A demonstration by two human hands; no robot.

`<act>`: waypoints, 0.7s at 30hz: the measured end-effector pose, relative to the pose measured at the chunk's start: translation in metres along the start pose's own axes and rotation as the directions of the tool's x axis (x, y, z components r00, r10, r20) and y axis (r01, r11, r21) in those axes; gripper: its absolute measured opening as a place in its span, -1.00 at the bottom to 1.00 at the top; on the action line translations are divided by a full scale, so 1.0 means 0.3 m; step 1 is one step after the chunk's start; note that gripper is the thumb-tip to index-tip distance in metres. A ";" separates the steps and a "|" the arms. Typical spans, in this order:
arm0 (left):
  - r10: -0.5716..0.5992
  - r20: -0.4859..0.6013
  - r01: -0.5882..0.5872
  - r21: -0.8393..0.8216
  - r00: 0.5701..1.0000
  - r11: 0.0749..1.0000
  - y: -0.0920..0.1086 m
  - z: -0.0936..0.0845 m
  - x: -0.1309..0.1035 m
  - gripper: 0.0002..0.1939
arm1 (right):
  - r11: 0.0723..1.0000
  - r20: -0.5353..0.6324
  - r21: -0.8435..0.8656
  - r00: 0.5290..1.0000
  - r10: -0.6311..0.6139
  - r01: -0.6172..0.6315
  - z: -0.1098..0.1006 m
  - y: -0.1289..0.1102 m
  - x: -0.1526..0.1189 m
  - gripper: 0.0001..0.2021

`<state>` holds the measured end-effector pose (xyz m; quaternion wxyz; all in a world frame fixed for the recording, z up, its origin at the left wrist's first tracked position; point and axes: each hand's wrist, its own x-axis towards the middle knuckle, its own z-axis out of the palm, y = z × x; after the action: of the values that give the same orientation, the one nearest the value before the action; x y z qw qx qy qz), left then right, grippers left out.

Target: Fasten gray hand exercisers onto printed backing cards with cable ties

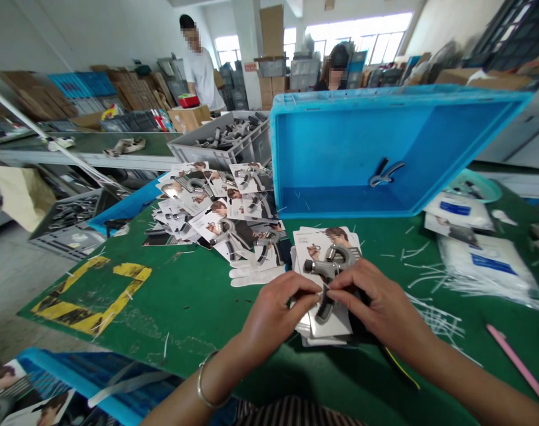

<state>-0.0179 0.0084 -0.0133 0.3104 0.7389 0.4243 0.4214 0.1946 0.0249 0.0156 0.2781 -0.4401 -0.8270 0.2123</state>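
Note:
A grey hand grip strengthener (340,263) with a black knob and dark handle lies on a stack of printed cards (316,239) in front of me. My left hand (280,302) comes in from the left, thumb and forefinger pinched over its handle. From the right, my right hand (369,293) pinches close beside the left fingertips. A bit of thin white plastic tie shows between the two pinches; the fingers cover most of it. White gloves (254,275) lie left of the stack.
A blue crate (340,148) tipped towards me holds one grip strengthener. Carded grips (234,225) are heaped at left, before a grey crate (247,145). Loose white ties (442,316), bagged ties (486,260) and a pink stick (517,361) lie at right. Two people are beyond.

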 end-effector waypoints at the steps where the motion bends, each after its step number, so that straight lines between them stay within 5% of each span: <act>1: -0.034 0.006 0.034 -0.023 0.999 0.999 -0.003 0.007 0.000 -0.94 | 0.999 0.022 -0.024 0.999 -0.032 0.033 -0.006 0.003 -0.006 -0.91; 10: -0.108 0.015 0.109 -0.080 0.994 0.991 0.005 0.029 0.005 -0.94 | 0.971 0.134 -0.183 0.983 -0.128 0.151 -0.024 0.007 -0.055 -0.82; 21: -0.059 0.061 0.062 -0.052 0.996 0.997 -0.001 0.040 -0.001 -0.94 | 0.949 0.107 -0.226 0.974 -0.201 0.220 -0.024 -0.009 -0.032 -0.81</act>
<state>-0.0075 0.0070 -0.0189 0.3552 0.7293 0.4256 0.4011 0.2021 0.0162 0.0200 0.2105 -0.3702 -0.8993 0.0992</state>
